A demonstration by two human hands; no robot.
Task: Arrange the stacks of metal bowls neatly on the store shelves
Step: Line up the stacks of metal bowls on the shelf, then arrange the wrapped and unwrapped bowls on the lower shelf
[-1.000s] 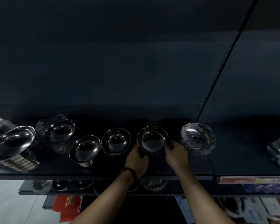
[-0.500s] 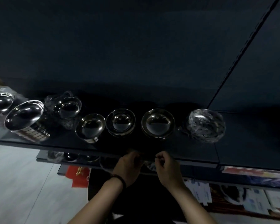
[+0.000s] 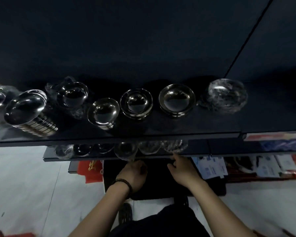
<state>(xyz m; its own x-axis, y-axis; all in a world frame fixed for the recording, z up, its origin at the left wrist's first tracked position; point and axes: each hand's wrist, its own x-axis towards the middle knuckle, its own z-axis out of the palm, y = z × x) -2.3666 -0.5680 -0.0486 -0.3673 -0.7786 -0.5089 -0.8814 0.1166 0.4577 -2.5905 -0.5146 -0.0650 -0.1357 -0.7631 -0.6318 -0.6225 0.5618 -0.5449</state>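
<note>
Head view – A: How far is the arranging?
B: Shiny metal bowl stacks [image 3: 176, 100] stand in a row on the dark upper shelf [image 3: 212, 124]. The plastic-wrapped bowls [image 3: 173, 145] on the lower shelf [image 3: 198, 146] seem left to do.
A: The hands?
B: Right hand [image 3: 182, 170] reaches them with straight fingers. Left hand [image 3: 134, 175] is curled; its grip I cannot tell.

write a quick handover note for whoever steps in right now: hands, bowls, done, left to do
Left hand: fingers curled just below a wrapped bowl stack on the lower shelf; grip unclear.
Right hand: fingertips at a second wrapped stack there; grip unclear.
Upper shelf: centre stacks sit upright in a row; the tall stack at left leans.
Left to do: tidy the lower-shelf stacks, probably straighten the leaning one.
</note>
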